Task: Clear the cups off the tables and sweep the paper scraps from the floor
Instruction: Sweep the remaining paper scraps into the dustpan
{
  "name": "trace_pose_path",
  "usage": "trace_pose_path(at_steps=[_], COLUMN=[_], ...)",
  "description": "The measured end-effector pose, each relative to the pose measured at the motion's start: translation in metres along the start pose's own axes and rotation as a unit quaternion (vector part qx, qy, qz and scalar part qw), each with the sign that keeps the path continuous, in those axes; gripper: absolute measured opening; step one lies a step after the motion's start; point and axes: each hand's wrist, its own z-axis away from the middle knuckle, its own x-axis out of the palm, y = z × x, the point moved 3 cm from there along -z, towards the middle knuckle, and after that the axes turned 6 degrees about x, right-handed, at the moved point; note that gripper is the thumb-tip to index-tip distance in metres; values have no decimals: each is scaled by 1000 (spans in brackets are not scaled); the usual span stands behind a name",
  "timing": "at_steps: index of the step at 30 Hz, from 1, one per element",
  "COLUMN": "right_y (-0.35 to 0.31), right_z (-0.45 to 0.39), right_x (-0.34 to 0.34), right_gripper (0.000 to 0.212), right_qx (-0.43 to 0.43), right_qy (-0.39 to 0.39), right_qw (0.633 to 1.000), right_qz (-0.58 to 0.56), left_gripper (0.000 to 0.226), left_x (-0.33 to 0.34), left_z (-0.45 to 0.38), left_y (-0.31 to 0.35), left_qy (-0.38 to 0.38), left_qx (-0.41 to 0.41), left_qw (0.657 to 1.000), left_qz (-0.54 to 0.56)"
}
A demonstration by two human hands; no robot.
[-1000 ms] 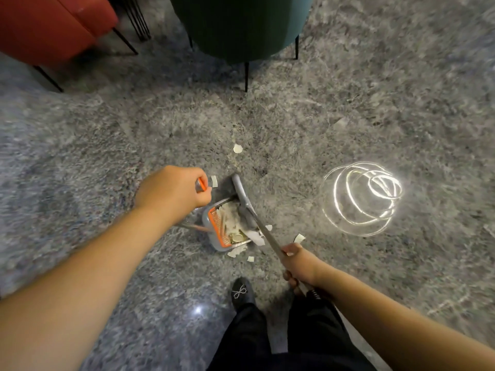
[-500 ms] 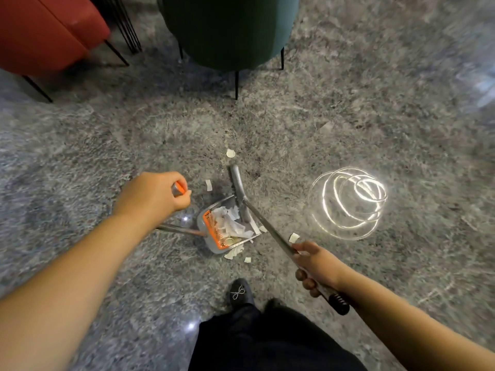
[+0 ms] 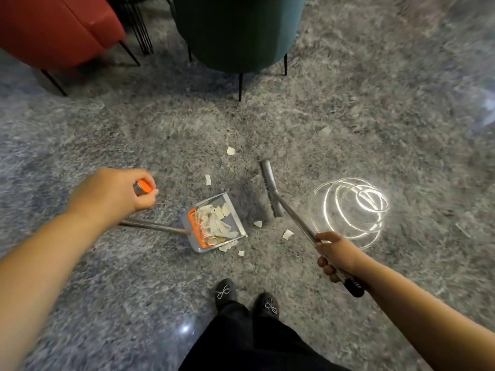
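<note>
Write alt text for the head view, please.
A person's right hand holds a broom while the left hand holds a dustpan full of paper scraps; several more scraps lie on the grey floor.

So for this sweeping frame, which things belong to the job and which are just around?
In the job:
- broom, held by right hand
- dustpan, its handle held by left hand
- paper scraps loose on the floor

Just around:
- red chair
- green chair
- ceiling-light reflection

Perhaps a café lounge: upholstered red armchair (image 3: pixel 53 30), teal armchair (image 3: pixel 235 33), polished marble floor (image 3: pixel 375 116).
</note>
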Motion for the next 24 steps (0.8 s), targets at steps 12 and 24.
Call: trace_pose_path(at_steps=[12, 24], right_y=[63, 72], right_z=[1, -2], right_x=[1, 72], right_gripper=[40, 26], right_qx=[37, 60], right_qy=[68, 58], right_qw=[997, 980], right_qz=[15, 179], left_gripper=[20, 17], left_x=[1, 31], left_z=[21, 40], left_y=[-27, -47], left_qy=[-53, -64], left_qx=[54, 13], left_qw=[996, 997], left_qz=[-55, -52])
